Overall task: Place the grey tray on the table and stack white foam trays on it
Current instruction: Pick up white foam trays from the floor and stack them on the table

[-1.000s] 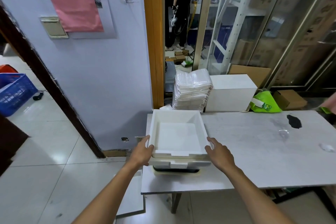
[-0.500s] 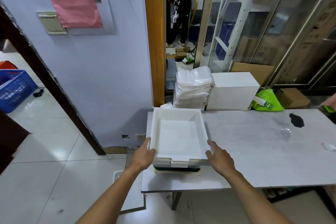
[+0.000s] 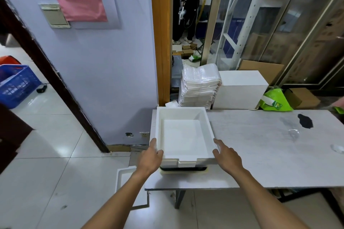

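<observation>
White foam trays (image 3: pixel 183 135): left hand (image 3: pixel 150 159) pinches rim, right hand (image 3: pixel 227 156) touches side.

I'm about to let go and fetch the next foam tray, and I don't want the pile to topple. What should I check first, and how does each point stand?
1. The grey tray lies flat on the table: ok, near the front left corner and fully on the top.
2. The foam trays sit square on it: ok, their front edges line up.
3. The left hand has a hold: ok, its thumb is hooked over the top tray's left rim.
4. The right hand has a hold: cannot tell; it touches the right wall with its fingers fairly straight.
5. Another tray is available: ok, a white tray lies on the floor left of the table.
</observation>
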A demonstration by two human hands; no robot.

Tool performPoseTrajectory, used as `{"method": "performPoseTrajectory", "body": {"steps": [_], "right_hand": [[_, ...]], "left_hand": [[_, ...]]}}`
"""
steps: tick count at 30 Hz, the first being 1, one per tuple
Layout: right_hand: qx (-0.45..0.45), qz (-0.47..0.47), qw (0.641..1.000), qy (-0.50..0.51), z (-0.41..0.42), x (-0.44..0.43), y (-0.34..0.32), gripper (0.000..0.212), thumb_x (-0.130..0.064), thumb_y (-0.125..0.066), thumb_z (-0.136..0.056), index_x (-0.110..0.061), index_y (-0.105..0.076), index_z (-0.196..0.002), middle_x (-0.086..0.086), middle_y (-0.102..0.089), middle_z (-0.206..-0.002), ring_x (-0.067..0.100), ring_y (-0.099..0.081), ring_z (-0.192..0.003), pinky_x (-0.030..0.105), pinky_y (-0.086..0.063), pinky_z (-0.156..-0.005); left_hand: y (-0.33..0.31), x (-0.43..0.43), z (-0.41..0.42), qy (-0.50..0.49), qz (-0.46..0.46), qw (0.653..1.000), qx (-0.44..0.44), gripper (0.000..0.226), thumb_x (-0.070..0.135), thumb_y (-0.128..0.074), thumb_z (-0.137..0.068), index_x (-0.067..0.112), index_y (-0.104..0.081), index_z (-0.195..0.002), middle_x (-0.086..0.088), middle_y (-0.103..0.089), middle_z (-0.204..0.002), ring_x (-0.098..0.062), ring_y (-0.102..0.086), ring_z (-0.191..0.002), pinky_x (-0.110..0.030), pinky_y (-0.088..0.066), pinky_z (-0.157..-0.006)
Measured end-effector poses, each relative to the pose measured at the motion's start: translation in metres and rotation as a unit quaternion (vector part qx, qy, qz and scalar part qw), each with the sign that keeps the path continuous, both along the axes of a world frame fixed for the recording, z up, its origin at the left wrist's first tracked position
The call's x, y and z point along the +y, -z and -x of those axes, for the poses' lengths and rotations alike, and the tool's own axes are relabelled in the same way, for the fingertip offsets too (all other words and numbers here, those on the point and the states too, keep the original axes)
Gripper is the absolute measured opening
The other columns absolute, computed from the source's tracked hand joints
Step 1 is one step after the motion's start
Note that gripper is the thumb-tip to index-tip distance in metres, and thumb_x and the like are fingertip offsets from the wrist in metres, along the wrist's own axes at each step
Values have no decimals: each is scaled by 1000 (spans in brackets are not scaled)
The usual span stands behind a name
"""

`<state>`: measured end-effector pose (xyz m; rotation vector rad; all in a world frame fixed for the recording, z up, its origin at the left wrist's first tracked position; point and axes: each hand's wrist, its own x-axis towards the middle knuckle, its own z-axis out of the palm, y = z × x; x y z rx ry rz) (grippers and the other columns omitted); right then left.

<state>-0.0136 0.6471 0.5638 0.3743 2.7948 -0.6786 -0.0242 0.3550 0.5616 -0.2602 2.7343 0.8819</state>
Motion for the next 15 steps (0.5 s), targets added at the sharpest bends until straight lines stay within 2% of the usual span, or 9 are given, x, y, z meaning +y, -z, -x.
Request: {"method": "performPoseTrajectory", "body": {"steps": [4,8,15], "right_hand": [[-6,-7,1000,-8,1,-3,-4,50,-34,-37,-102,-34,-31,-152,-1,-63,-89,19,-56,-81,32,-43,-67],[-8,-11,1000,-9,2,-4,-7,50,-34,-37,-102,-33,-31,-152,0,-62,-86,21,-58,-81,32,-45,-67],[9,-38,999,-29,-4,-8,-3,51,-35,-35,-102,-29,-30,-153,4,-66,-87,25,-61,-85,36,-52,-75]], "left_hand": [[-8,-1,2,23,5,1000,-11,55,25,-41,-100,20,-27,-152,-9,-67,-106,-22,-54,-77,-33,-41,-70],[-13,-1,5,53,61,997,-13,47,25,-40,-98,15,-30,-143,-6,-58,-86,-26,-50,-75,-36,-41,-68],[-5,-11,5,62,130,990,-9,50,32,-36,-93,22,-29,-141,-8,-59,-80,-31,-55,-70,-40,-50,-67]]}}
